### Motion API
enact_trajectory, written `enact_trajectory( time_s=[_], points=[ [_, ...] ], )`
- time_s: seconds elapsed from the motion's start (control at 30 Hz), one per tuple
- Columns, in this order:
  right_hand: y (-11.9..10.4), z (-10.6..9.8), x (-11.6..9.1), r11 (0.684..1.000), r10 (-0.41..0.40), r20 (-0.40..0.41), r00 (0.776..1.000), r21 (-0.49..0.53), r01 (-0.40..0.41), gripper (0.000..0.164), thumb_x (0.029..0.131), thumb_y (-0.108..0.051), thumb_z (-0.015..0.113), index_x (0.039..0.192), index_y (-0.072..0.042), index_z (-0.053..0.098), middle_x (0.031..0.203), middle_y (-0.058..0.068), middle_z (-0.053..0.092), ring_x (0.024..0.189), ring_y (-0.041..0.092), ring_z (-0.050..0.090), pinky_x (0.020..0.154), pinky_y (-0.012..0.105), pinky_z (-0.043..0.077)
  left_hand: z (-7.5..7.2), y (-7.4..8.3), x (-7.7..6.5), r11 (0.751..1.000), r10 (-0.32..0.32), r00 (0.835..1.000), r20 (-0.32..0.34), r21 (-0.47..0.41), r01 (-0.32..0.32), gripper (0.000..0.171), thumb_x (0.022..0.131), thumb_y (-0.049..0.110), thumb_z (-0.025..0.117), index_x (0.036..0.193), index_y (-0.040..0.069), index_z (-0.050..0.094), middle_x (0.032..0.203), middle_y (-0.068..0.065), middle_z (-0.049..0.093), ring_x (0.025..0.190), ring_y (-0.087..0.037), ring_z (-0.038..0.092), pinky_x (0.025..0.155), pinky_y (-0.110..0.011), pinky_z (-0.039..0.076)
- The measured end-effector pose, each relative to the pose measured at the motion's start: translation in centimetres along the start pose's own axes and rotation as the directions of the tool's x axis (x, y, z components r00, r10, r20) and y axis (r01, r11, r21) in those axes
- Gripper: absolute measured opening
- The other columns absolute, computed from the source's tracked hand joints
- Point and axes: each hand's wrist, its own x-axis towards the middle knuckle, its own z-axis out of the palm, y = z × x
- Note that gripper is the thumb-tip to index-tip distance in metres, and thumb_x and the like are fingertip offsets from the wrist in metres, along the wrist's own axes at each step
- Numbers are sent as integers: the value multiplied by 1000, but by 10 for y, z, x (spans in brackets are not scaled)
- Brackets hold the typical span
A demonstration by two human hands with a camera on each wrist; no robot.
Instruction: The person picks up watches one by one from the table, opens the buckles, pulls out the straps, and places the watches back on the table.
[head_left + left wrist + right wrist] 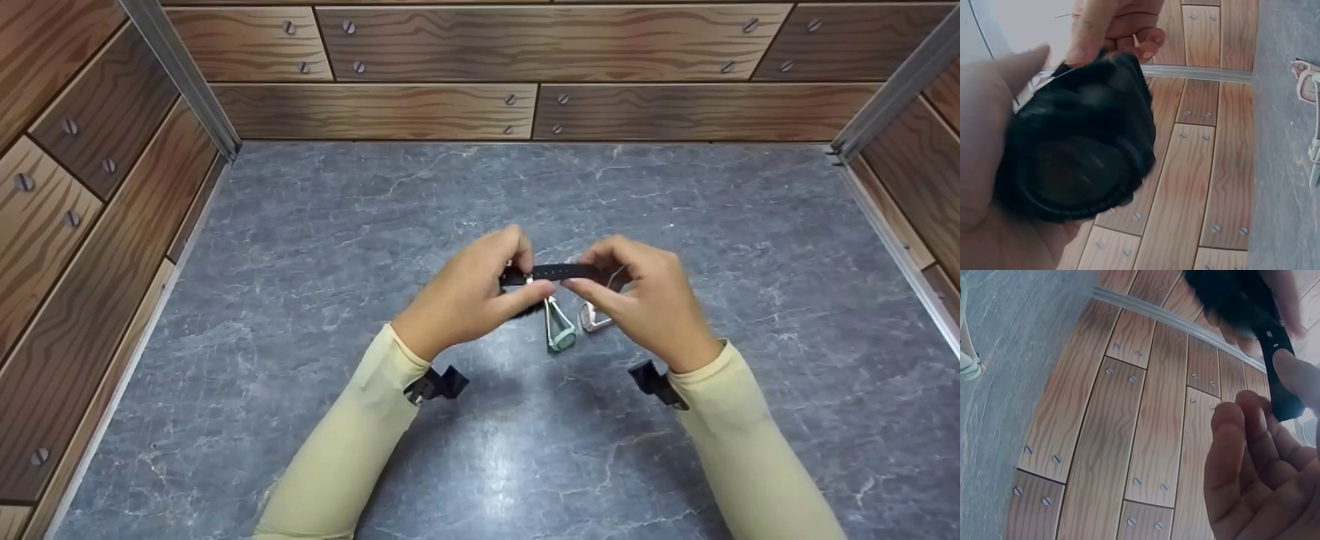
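Observation:
A black wristwatch [1084,169] with a round face and a ridged rim is held between both hands, raised off the table. My left hand [472,292] grips it by the buckle side, with the case partly hidden under the fingers in the head view. The right hand [649,296] pinches the free end of the punched black strap [559,271], its thumb lying on the strap in the right wrist view. Below the hands, a mint-green watch [562,340] lies on the tabletop. Beside it is a pale pink watch [592,316], partly covered by the right hand.
The grey marbled tabletop [360,225] is bordered by wood-print panels [427,45] at the back and both sides. Metal corner posts [187,82] stand where the panels meet. A small black wrist camera [442,382] sits under the left sleeve cuff, another [652,381] under the right.

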Motion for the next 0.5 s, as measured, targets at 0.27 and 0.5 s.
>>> enact_trajectory(
  time_s=[0.27, 0.5],
  points=[
    [0, 3, 0, 1000, 9, -9, 1000, -23, -9, 21, 86, -12, 85, 97, -3, 69, 80, 0, 70, 63, 8, 61, 58, 17, 51, -1, 4, 1, 990, 71, 993, -89, 126, -60, 35, 98, 32, 72, 126, 10, 68, 108, 1, 72, 91, -12, 58, 79, -29, 48],
    [1, 5, 0, 999, -37, -44, 998, -2, 37, 23, 86, -11, 86, 98, -2, 69, 85, -1, 70, 70, 11, 62, 64, 20, 53, 0, 9, -1, 978, 71, 989, -126, 204, -44, 28, 98, 31, 73, 121, 15, 74, 108, 6, 74, 88, -13, 59, 76, -28, 48]
  ],
)
